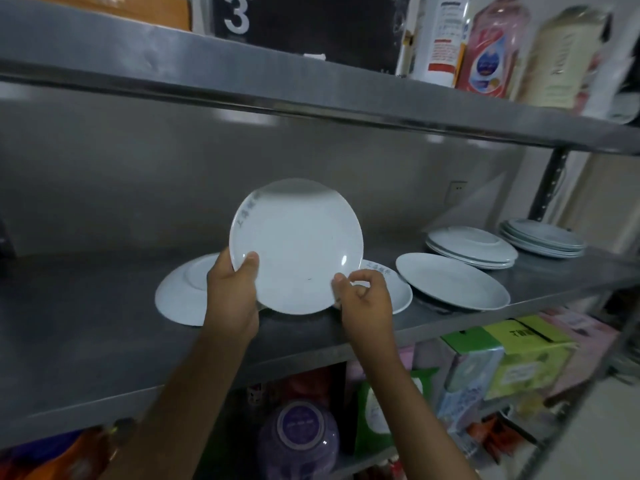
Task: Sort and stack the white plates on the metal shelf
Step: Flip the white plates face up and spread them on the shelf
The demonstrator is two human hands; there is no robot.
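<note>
Head view: white plate (pixel 296 245) lifted above metal shelf (pixel 86 327), tilted toward camera. Left hand (pixel 232 292) grips its lower-left rim, thumb on face. Right hand (pixel 365 299) pinches lower-right rim. Upside-down plate (pixel 180 292) lies behind left hand; plate stacks (pixel 471 247) further right.

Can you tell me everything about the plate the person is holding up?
The held plate is round, white and glossy, likely ceramic, with faint grey-blue writing along its upper left rim. It is lifted above the metal shelf, tilted so its inside faces the camera. The left hand grips its lower left edge, thumb on the face; the right hand pinches its lower right edge. It looks clean and whole.
</note>
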